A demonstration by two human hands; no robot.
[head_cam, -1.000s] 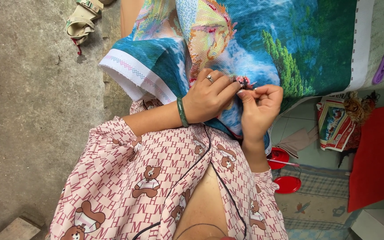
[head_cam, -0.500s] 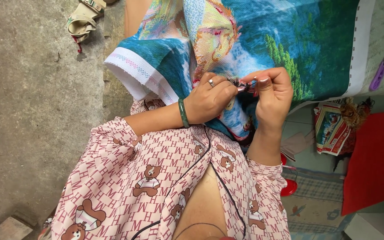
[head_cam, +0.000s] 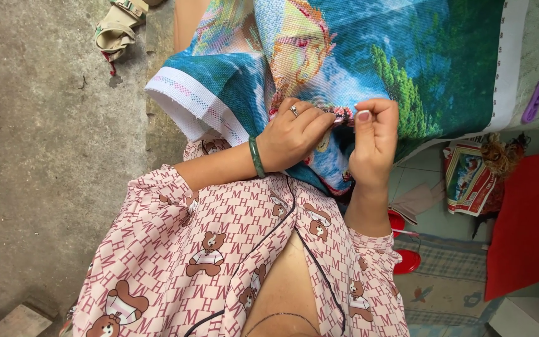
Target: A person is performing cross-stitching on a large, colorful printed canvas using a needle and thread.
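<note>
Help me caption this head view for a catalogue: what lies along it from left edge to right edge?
Sandal → green bangle → left hand → right hand → purple thread snips.

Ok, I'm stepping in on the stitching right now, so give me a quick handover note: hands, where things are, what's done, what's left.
Left hand: pinches the embroidery cloth at its lower edge.
Right hand: fingertips pinched shut right beside the left; whatever they hold is too small to tell.
Cloth: draped ahead, folded over at the left.
Purple thread snips: at the far right, beyond the cloth.
Done: most of the picture looks coloured in.
Left: probably the patch under the fingers.
</note>
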